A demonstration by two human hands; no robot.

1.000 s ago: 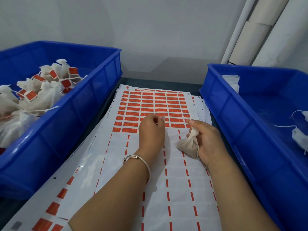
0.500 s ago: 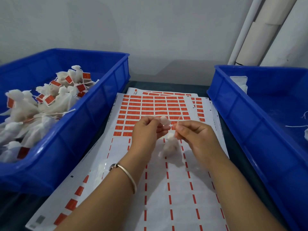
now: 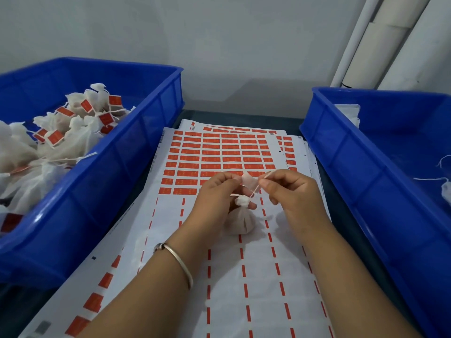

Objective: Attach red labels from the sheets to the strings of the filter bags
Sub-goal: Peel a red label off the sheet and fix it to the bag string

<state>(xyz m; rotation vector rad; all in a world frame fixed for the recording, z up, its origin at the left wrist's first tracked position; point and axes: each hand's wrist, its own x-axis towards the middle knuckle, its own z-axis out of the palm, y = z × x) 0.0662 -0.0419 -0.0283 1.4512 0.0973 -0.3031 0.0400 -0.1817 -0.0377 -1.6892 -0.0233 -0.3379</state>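
Note:
A small white filter bag hangs between my hands above the label sheet. My right hand pinches the bag's string and holds it taut. My left hand pinches a peeled label, its pale back facing me, against the string. Rows of red labels fill the sheet's far half; the near half shows only red strips.
A blue bin on the left holds several labelled filter bags. A blue bin on the right holds a few unlabelled bags with loose strings. White pipes stand at the back right.
My left hand peeled a label off the sheet and lifted it. My right hand shifted from gripping the bag to pinching its string, and the bag now dangles between the hands.

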